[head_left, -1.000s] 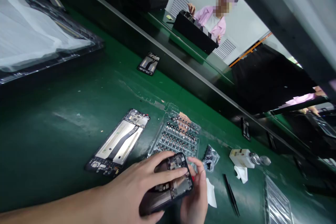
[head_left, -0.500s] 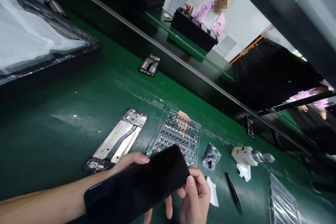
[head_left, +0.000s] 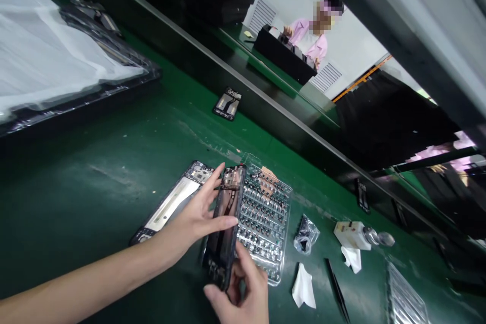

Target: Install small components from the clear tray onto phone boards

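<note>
Between my two hands a phone without its back cover stands tilted, its inner side with the circuit board showing. My left hand grips it from the left, the thumb across its middle and the fingers along the upper edge. Low down, my right hand holds the bottom end between thumb and fingers. A second opened phone lies on the table, partly covered by my left hand. Right of the held phone is a clear plastic tray with rows of small electronic parts.
On the right lie a white cloth, black tweezers, a plastic bag, a white bottle and a ridged clear tray. Another opened phone lies farther back. A black tray with white sheeting is left. A co-worker sits opposite.
The phone has been turned from its black screen side to its inner side and raised more upright. Both hands have shifted their hold with it. The view has shifted slightly.
</note>
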A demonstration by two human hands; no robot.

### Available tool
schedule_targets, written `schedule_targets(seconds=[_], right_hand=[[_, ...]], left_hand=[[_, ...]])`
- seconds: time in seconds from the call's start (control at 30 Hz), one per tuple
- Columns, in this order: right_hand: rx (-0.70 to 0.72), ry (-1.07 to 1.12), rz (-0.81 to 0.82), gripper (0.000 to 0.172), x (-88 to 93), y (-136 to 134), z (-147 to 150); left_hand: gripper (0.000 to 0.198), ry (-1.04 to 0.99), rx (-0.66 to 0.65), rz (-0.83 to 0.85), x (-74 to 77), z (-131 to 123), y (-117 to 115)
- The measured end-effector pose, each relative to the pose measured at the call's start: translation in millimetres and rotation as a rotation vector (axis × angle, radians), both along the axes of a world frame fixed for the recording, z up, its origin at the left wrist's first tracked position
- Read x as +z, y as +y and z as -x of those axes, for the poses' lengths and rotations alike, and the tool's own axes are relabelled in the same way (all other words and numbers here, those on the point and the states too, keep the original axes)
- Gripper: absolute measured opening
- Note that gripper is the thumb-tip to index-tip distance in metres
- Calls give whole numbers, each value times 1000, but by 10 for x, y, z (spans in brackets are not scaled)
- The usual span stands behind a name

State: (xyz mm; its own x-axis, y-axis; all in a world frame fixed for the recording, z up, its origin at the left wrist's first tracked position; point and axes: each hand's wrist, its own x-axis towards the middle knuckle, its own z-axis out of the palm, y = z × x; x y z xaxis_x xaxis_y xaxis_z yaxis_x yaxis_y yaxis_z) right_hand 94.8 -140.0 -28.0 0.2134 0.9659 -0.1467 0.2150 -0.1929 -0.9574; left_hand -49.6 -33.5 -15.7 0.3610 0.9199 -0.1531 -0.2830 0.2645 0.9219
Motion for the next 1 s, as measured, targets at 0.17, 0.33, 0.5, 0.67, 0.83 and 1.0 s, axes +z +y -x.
schedule_targets(seconds=[0.17,0.33,0.5,0.67,0.83,1.0], right_hand=[[-138,286,111,39,191,340,-276],[-267,268,-22,22,344,1349,-819],[-364,173,-46,22,262,2156,-1269],[-306,22,-141,25,360,1823,-1378],[-42,-204,-41,16,416,899,-1136],[464,-649,0,11,355,401,-877]], left_hand=[[86,-104,-76,-133,17,-11,5],[59,34,-161,-125,52,-4,-70],[47,150,-183,-176,73,8,-91],[41,210,-202,-238,115,-7,-109],[33,229,-208,-359,140,-63,-178],[27,259,-210,-385,68,-131,-172]])
